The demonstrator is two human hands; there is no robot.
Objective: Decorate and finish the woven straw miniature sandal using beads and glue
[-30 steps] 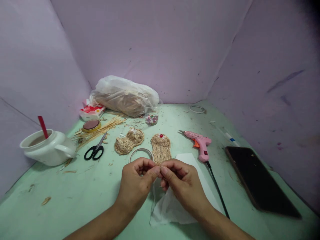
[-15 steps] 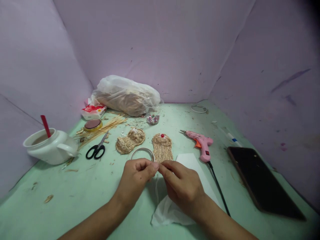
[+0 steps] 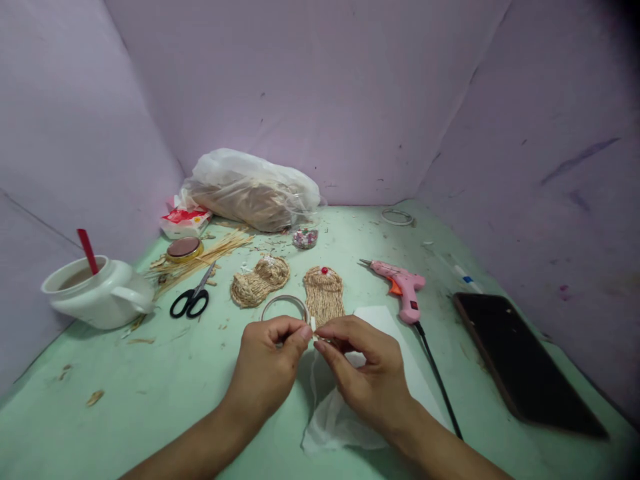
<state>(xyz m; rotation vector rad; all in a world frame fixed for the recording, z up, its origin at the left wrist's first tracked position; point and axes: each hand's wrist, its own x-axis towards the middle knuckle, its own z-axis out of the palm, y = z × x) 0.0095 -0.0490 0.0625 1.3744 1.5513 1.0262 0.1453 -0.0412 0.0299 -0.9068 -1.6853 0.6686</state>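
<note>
A thin pale hoop (image 3: pixel 284 298) stands up from my left hand (image 3: pixel 273 357), pinched at its right side between thumb and forefinger. A narrow white strip (image 3: pixel 313 325) crosses the hoop just past those fingertips. Close against it, my right hand (image 3: pixel 367 367) has thumb and forefinger around the strip, their tips slightly apart. A thin white tail hangs below the hands. Just beyond lie a woven straw piece with a red bead (image 3: pixel 324 293) and another twisted, woven straw piece (image 3: pixel 260 281).
A pink glue gun (image 3: pixel 400 280) and a dark phone (image 3: pixel 525 360) lie on the right. White paper (image 3: pixel 383 323) and crumpled tissue (image 3: pixel 340 423) are under my right hand. Black-handled scissors (image 3: pixel 193 299), a white pot (image 3: pixel 107 300) and straw strips (image 3: pixel 220 250) sit left; a plastic bag (image 3: pixel 250 190) is behind.
My right thumb and forefinger have parted a little from my left fingertips, uncovering the white strip on the hoop. The left hand keeps its pinch.
</note>
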